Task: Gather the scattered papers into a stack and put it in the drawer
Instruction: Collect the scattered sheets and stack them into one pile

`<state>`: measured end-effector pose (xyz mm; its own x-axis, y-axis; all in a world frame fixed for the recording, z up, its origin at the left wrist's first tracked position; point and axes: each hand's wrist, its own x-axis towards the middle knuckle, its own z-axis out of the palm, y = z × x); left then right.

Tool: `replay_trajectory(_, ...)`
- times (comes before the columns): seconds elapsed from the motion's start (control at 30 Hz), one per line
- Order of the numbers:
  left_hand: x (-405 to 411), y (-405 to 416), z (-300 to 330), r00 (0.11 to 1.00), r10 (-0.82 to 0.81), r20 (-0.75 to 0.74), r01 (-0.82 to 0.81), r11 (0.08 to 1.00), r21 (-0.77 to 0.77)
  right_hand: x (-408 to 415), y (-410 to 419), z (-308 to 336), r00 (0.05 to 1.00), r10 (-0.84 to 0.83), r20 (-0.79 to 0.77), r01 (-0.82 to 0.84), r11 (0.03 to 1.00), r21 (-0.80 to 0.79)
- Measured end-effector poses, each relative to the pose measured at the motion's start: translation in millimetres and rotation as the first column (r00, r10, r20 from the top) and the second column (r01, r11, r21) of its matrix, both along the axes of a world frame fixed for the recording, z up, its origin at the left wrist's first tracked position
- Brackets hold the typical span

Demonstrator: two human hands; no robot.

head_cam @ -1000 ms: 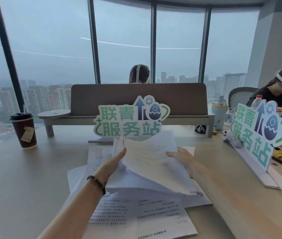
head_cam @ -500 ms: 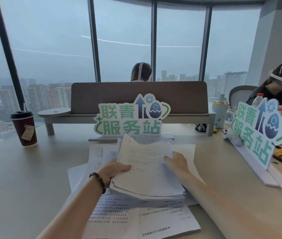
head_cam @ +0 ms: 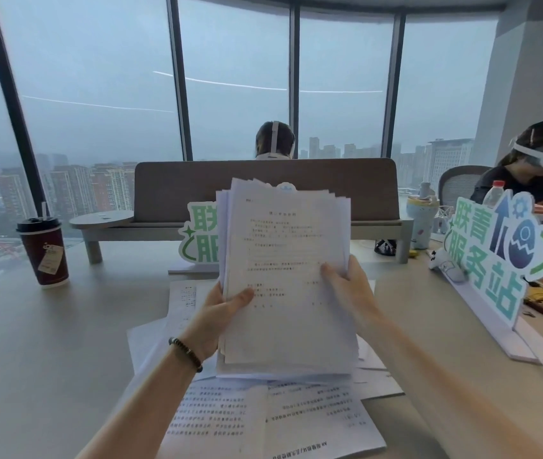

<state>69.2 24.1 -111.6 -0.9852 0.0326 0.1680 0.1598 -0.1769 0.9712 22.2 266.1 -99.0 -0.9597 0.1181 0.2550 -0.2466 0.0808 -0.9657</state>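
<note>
Above desk [head_cam: 48,359] — both hands grip upright paper stack [head_cam: 286,276] edges.

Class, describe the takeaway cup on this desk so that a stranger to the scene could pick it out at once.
Start at the big window wall and drop to the far left of the pale desk. There stands the takeaway cup, left of the grey desk divider. It alone is dark red with a black lid, a straw and a small paper tag; the printed papers lie nearer the person.
</note>
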Motion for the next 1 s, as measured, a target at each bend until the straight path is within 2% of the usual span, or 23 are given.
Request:
replay_trajectory(0.13, 5, 7, 8, 0.985, 0.097, -0.143, -0.104, 0.993, -0.046, 12, -2, 14, 0.965, -0.037, -0.260, 0.035, 0.999, -0.012)
replay_trajectory(0.27, 10, 12, 11, 0.967, 0.145, -0.209, -0.152, 0.988, -0.018, 23, -6, 18, 0.926, -0.025, -0.377, 0.034, 0.999, 0.016)
replay_trajectory(0.37, 16, 14, 15, 0.978, 0.123, -0.168, -0.111, 0.991, 0.081, 25, -8, 18, 0.927, -0.036, -0.373, 0.049, 0.999, 0.024)
replay_trajectory(0.53, 17, 11, 19, 0.990, -0.050, -0.132, 0.078, 0.974, 0.214, 21, -6, 22, 0.939, 0.005, -0.343, -0.004, 1.000, 0.005)
replay_trajectory(0.9, 13, 6, 23, 0.991, -0.099, -0.086, 0.116, 0.965, 0.235, 21, 1, 63, 0.888, 0.037, -0.458, -0.076, 0.995, -0.068)
replay_trajectory(1.0, 13, 7, 21, 0.993, -0.087, -0.084, 0.103, 0.973, 0.205, 24, -3, 61, 0.887, 0.040, -0.460, -0.065, 0.997, -0.038)
